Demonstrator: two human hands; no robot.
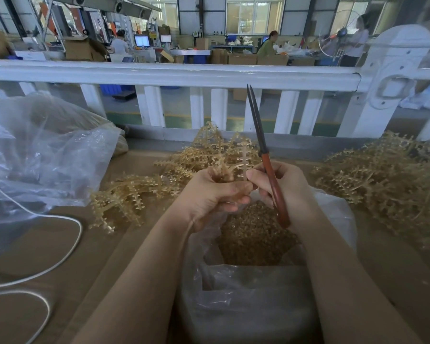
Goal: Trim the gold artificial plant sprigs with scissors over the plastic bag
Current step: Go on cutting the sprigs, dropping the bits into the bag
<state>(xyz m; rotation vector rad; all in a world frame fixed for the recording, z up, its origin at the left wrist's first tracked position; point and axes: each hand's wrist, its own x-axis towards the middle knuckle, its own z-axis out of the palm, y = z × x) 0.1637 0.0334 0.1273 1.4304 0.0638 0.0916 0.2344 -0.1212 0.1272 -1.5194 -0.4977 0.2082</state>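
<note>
My left hand grips a bunch of gold sprigs by their stems, the fronds fanning up and away. My right hand holds the scissors by their red-brown handles, dark blades closed and pointing up; its thumb and forefinger also pinch one sprig stem beside my left hand. Both hands hover over the open clear plastic bag, which holds a heap of small gold trimmings.
Loose gold sprigs lie on the brown table at left and in a big pile at right. A large crumpled clear bag sits at left, with a white cable in front. A white railing runs behind the table.
</note>
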